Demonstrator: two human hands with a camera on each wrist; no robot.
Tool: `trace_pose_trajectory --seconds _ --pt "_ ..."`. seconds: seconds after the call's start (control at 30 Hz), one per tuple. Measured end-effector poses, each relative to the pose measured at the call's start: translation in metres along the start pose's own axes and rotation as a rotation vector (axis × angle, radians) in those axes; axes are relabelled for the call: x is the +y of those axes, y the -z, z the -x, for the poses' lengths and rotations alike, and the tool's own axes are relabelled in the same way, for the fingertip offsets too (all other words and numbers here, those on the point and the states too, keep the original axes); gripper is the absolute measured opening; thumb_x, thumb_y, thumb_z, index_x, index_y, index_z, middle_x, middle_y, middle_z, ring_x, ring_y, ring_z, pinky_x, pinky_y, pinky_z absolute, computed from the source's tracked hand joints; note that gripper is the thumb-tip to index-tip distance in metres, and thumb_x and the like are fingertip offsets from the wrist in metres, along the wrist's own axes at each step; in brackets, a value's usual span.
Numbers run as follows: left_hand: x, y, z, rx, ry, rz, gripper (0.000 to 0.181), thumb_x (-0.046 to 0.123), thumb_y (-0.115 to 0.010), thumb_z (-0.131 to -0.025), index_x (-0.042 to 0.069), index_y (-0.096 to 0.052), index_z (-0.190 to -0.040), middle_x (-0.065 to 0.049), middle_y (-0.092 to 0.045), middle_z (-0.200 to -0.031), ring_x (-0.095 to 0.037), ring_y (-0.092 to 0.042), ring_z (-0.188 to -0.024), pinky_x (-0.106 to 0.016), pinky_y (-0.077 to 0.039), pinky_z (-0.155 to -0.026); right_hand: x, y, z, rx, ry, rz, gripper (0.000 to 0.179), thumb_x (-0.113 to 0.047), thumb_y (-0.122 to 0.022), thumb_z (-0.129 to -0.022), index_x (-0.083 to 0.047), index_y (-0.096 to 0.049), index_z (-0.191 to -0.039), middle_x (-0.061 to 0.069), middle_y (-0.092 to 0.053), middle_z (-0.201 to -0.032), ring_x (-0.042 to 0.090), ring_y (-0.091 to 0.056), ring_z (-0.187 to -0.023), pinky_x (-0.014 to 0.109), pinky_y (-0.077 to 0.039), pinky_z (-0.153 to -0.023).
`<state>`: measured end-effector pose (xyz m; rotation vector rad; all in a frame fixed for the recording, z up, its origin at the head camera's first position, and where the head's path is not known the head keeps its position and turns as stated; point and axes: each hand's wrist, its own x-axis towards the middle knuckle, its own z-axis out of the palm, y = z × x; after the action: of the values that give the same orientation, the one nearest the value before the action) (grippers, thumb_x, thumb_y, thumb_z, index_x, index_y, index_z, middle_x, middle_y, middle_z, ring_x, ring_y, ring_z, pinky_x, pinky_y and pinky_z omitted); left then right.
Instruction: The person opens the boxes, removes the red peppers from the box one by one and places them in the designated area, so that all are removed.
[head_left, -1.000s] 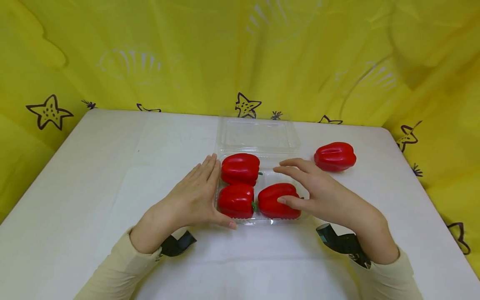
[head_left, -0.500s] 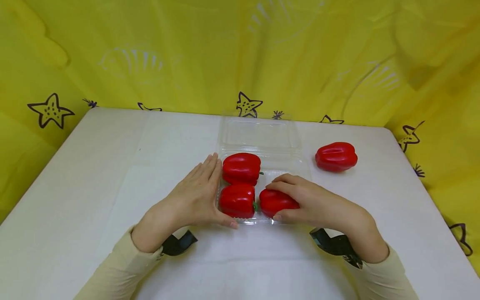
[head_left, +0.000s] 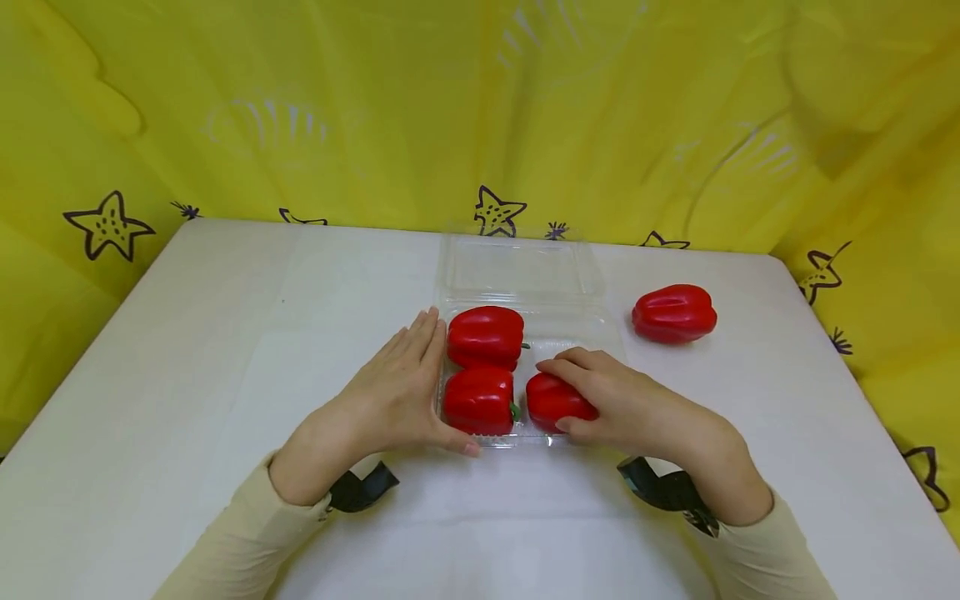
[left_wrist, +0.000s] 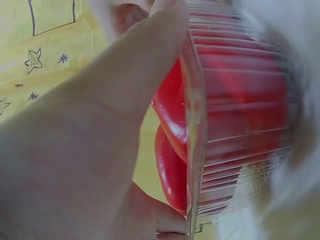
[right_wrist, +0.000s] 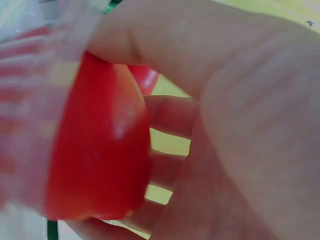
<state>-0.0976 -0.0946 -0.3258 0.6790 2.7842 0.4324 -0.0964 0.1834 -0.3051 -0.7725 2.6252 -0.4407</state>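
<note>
A clear plastic clamshell container (head_left: 611, 333) lies on the table in the head view, its lid (head_left: 521, 265) folded back. Two red bell peppers lie in its left half: a rear one (head_left: 486, 333) and a front one (head_left: 478, 403) with a green stem. My left hand (head_left: 393, 400) rests along the container's left side, fingers straight, thumb at the front corner. My right hand (head_left: 630, 408) grips a third red bell pepper (head_left: 551, 400) at the container's front right, its thumb and fingers curved round it. In the right wrist view this pepper (right_wrist: 105, 145) sits partly behind the plastic wall.
Another red bell pepper (head_left: 673, 314) lies on the white table (head_left: 337, 267), right of the lid. A yellow curtain (head_left: 375, 125) with starfish drawings hangs behind and at the sides. A dark strap shows at each wrist.
My right hand has come down and toward me from above the container, and its fingers have closed round the front right bell pepper. The left hand has stayed in place.
</note>
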Motion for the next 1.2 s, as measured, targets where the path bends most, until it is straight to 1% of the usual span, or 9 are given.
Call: trace_pose_trajectory --seconds 0.07,0.17,0.33,0.43,0.67,0.83,1.07,1.13,1.2 --pt "0.0 -0.001 -0.001 0.003 -0.003 0.008 0.138 0.075 -0.076 -0.063 -0.005 -0.014 -0.156 -0.02 -0.011 -0.166 -0.035 -0.009 -0.155 -0.05 -0.018 -0.125 0.0 0.0 0.0 0.012 -0.014 0.022 0.063 -0.023 -0.075 -0.085 -0.011 -0.052 -0.142 0.009 -0.053 -0.137 0.028 -0.05 -0.124 0.043 -0.058 -0.089" --pt "0.001 -0.001 -0.002 0.008 -0.009 0.007 0.138 0.076 -0.076 -0.062 -0.004 -0.014 -0.156 -0.02 -0.011 -0.166 -0.035 -0.009 -0.155 -0.05 -0.019 -0.124 0.0 -0.002 -0.001 0.027 -0.013 0.031 0.064 -0.026 -0.076 -0.085 -0.01 -0.052 -0.141 0.01 -0.054 -0.137 0.029 -0.051 -0.123 0.044 -0.058 -0.09" --pt "-0.001 -0.001 -0.001 0.0 -0.01 -0.001 0.139 0.076 -0.076 -0.062 -0.005 -0.014 -0.156 -0.02 -0.011 -0.166 -0.034 -0.007 -0.155 -0.049 -0.018 -0.125 0.001 -0.005 -0.004 0.035 -0.012 0.018 0.069 -0.034 -0.079 -0.083 -0.008 -0.052 -0.141 0.009 -0.057 -0.132 0.026 -0.055 -0.117 0.042 -0.058 -0.089" --pt "-0.002 -0.002 0.0 0.003 -0.01 -0.004 0.139 0.076 -0.076 -0.062 -0.005 -0.014 -0.156 -0.02 -0.011 -0.166 -0.034 -0.007 -0.155 -0.049 -0.017 -0.125 0.0 -0.005 -0.005 0.044 0.004 0.031 0.069 -0.036 -0.079 -0.083 -0.008 -0.053 -0.14 0.008 -0.058 -0.129 0.024 -0.056 -0.114 0.04 -0.058 -0.088" --pt "-0.003 -0.002 0.0 0.009 -0.021 -0.003 0.138 0.076 -0.075 -0.063 -0.005 -0.014 -0.156 -0.019 -0.01 -0.166 -0.034 -0.007 -0.155 -0.049 -0.017 -0.125 -0.001 0.0 -0.002 0.13 0.02 0.07 0.066 -0.032 -0.079 -0.082 -0.01 -0.056 -0.139 0.006 -0.059 -0.125 0.022 -0.057 -0.111 0.039 -0.058 -0.087" --pt "-0.003 -0.002 0.001 0.0 -0.015 -0.001 0.138 0.076 -0.075 -0.063 -0.005 -0.014 -0.156 -0.02 -0.01 -0.166 -0.034 -0.007 -0.155 -0.049 -0.017 -0.125 0.0 0.001 0.0 0.163 0.048 0.082 0.064 -0.03 -0.08 -0.082 -0.009 -0.057 -0.137 0.005 -0.059 -0.121 0.021 -0.057 -0.108 0.037 -0.058 -0.085" --pt "-0.001 -0.001 -0.001 0.005 -0.022 0.001 0.137 0.076 -0.075 -0.063 -0.005 -0.014 -0.156 -0.019 -0.01 -0.166 -0.034 -0.007 -0.155 -0.049 -0.016 -0.125 0.001 0.009 0.006 0.197 0.005 0.038 0.072 -0.031 -0.082 -0.08 -0.012 -0.052 -0.142 0.003 -0.057 -0.125 0.02 -0.057 -0.11 0.036 -0.059 -0.085" --pt "-0.001 -0.001 -0.002 0.002 -0.021 -0.001 0.137 0.076 -0.075 -0.063 -0.005 -0.014 -0.156 -0.019 -0.01 -0.166 -0.034 -0.007 -0.155 -0.048 -0.016 -0.125 0.001 0.012 0.009 0.231 0.008 0.03 0.073 -0.029 -0.083 -0.08 -0.013 -0.051 -0.143 0.004 -0.056 -0.125 0.02 -0.057 -0.11 0.037 -0.06 -0.085" --pt "-0.001 -0.001 -0.001 0.0 -0.021 -0.004 0.137 0.076 -0.075 -0.064 -0.005 -0.014 -0.156 -0.019 -0.01 -0.166 -0.034 -0.007 -0.155 -0.049 -0.017 -0.125 0.003 0.015 0.012 0.282 0.023 0.039 0.072 -0.026 -0.083 -0.08 -0.012 -0.051 -0.142 0.006 -0.055 -0.125 0.022 -0.057 -0.109 0.04 -0.06 -0.084"
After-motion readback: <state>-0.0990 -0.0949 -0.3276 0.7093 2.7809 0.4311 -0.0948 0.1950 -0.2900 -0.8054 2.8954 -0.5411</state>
